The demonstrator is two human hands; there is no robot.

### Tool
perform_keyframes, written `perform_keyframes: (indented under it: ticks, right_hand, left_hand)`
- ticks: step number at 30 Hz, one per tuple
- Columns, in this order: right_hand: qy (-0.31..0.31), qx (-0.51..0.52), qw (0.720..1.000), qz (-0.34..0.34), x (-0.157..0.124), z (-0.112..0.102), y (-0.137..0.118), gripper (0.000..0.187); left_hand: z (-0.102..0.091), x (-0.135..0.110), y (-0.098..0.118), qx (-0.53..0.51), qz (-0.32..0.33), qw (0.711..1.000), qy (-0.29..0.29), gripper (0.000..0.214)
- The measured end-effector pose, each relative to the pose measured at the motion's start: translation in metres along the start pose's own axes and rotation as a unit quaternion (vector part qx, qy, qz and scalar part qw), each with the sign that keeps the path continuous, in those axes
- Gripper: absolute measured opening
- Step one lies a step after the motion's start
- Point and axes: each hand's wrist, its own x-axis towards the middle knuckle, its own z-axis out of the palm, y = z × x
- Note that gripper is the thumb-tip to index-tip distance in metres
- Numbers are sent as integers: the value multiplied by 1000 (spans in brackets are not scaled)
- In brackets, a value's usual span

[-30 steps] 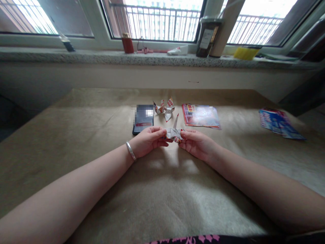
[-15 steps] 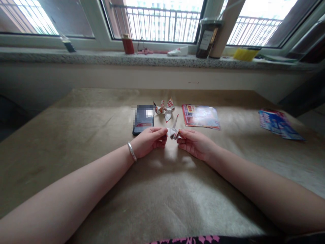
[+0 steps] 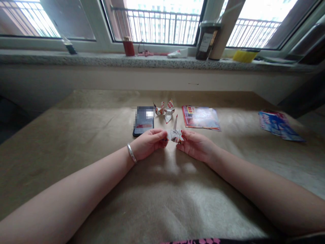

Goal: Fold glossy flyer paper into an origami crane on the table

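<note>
Between my hands is a folded paper crane [image 3: 175, 135], white with red and orange print, one thin red-tipped point standing up. My left hand [image 3: 154, 142], with a silver bracelet [image 3: 131, 153] at its wrist, pinches the crane's left side between thumb and fingers. At the right side, my right hand [image 3: 194, 144] pinches the other edge with thumb and forefinger, its lower fingers loosely curled beneath. Just beyond the hands, more folded paper cranes [image 3: 167, 113] rest on the table. A phone [image 3: 144, 122] lies beyond my left hand, its screen partly pixelated.
A stack of printed paper sheets [image 3: 201, 117] lies beyond my right hand, and blue leaflets [image 3: 279, 126] sit farther right on the table [image 3: 106, 196]. Along the stone windowsill [image 3: 96, 60] stand a red container [image 3: 128, 47], a dark lidded jar [image 3: 206, 40] and a yellow item [image 3: 245, 56].
The crane's body looks more spread and flatter between my fingers, and its upright point stands straighter. My right hand's grip has shifted slightly outward. The camera view has tilted slightly.
</note>
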Motion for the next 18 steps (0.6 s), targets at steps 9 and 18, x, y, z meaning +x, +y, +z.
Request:
perform_keyframes:
  ticks: [9,18]
  right_hand:
    - [-27,-12,999,-17,-2,1,1,16]
    - [51,22,998,30,2,1,-2,14]
  left_hand:
    - [1,-4,0,-14,-22,999,-44,39]
    - [4,0,0,-88,-25,995,29,27]
